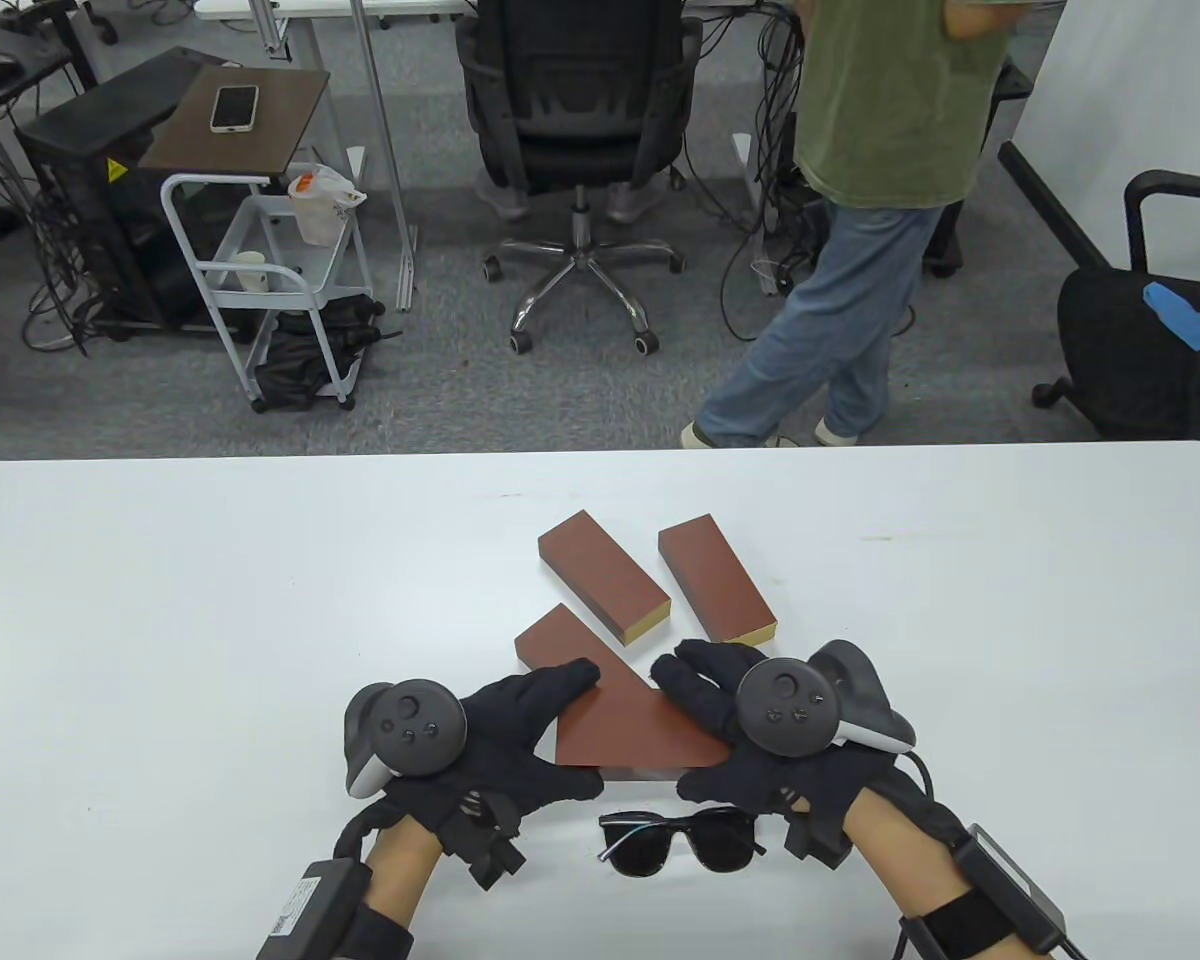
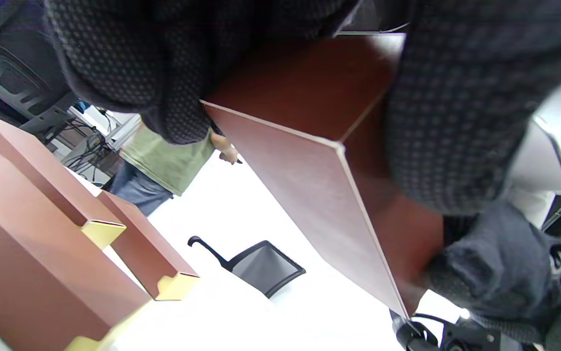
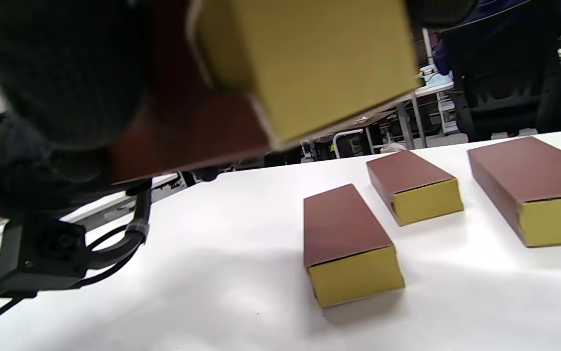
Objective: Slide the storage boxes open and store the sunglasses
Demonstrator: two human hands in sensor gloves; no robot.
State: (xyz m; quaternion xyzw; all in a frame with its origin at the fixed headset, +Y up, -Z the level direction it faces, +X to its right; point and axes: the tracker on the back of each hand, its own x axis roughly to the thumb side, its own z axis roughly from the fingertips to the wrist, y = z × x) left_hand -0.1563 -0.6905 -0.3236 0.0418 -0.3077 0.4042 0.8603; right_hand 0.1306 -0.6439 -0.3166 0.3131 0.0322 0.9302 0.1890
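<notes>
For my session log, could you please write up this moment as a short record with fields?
Held item: brown cardboard storage box, lifted off the table
Left hand: grips the box's left end
Right hand: grips its right end, by the yellow inner drawer
Box state: drawer not visibly slid out
Sunglasses: black sunglasses, on the white table below the box
Other boxes: three closed brown boxes behind

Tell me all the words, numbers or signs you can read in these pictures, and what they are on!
No words or numbers can be read.
Yellow warning triangle on the black cabinet: a sign, but its symbol is too small to make out.
Label on the left wrist pack: has print, too blurred to read.
Brown storage boxes, sunglasses and the trackers on both hands: no text to be seen.
</notes>
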